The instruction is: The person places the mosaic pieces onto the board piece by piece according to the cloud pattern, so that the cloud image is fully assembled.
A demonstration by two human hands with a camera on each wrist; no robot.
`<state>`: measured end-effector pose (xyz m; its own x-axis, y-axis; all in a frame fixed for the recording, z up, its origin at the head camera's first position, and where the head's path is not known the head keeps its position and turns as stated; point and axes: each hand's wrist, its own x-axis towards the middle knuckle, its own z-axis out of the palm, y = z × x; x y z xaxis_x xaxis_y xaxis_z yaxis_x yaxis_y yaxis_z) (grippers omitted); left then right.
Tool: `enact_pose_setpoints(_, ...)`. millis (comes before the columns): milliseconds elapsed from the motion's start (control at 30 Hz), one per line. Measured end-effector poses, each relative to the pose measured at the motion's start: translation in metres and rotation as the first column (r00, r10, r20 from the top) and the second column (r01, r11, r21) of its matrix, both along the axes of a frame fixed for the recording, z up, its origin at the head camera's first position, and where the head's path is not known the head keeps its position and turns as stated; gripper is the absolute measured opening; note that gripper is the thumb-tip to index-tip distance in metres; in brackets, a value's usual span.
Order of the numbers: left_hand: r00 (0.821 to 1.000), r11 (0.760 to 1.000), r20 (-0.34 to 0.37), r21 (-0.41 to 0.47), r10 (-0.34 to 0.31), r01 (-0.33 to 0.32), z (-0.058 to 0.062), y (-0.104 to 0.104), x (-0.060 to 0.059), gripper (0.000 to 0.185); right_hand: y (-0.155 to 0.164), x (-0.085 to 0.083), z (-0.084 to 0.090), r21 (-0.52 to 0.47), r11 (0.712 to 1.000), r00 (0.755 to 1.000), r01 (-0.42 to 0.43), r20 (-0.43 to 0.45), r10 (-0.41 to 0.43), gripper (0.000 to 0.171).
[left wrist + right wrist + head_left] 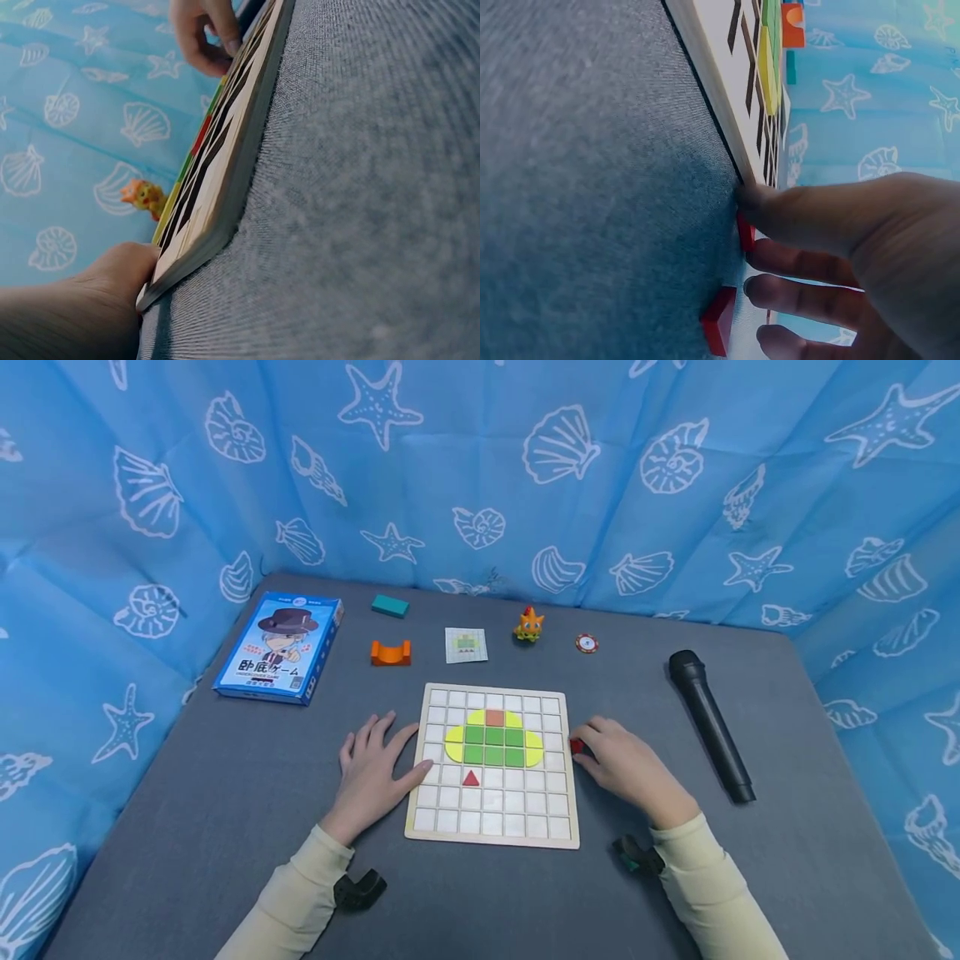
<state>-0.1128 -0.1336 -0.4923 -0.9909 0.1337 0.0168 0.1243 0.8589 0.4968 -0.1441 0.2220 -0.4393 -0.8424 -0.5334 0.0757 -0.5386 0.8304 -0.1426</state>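
Note:
A wooden grid board (447, 821) lies on the table with green square tiles (494, 736), yellow rounded tiles (454, 752), an orange-brown square (495, 718) and a red triangle (470, 778) on it. Fingers spread, my left hand (377, 777) rests at the board's left edge, its thumb touching the rim. Beside the right edge, my right hand (626, 767) pinches a small red block (746, 231) between thumb and forefinger, partly hidden by them. Another red block (718, 322) lies on the cloth near the fingers in the right wrist view.
Behind the board lie a small pattern card (466, 645), an orange arch block (391, 653), a teal block (390, 606), an orange figurine (528, 625) and a poker chip (587, 643). A blue game box (279, 647) is at left, a black microphone (711, 727) at right.

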Motion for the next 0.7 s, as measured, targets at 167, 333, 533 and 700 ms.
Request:
enact_pose_setpoints(167, 1.000, 1.000, -0.006, 0.004, -0.007, 0.007, -0.0005, 0.0006, -0.0005, 0.066, 0.0004, -0.0014, -0.0004, 0.005, 1.000, 1.000, 0.007, 0.019, -0.008, 0.022)
enact_pose_setpoints(333, 1.000, 1.000, -0.006, 0.003, -0.009, 0.009, -0.0009, 0.0004, -0.0011, 0.066, 0.0034, -0.0017, -0.0006, 0.022, 0.999, 0.999, 0.043, 0.024, -0.043, 0.025)
enact_pose_setpoints(533, 1.000, 0.999, 0.015, -0.028, -0.015, 0.015, 0.0031, -0.0003, -0.0023, 0.068, 0.0070, -0.0034, -0.0012, 0.015, 0.999, 0.999, 0.039, 0.015, -0.039, 0.025)
enact_pose_setpoints(700, 0.998, 0.997, 0.037, -0.056, -0.053, 0.055, 0.0071, -0.0040, -0.0086, 0.072, 0.0086, -0.0063, -0.0014, 0.003, 1.000, 1.000, 0.019, 0.023, -0.019, 0.024)
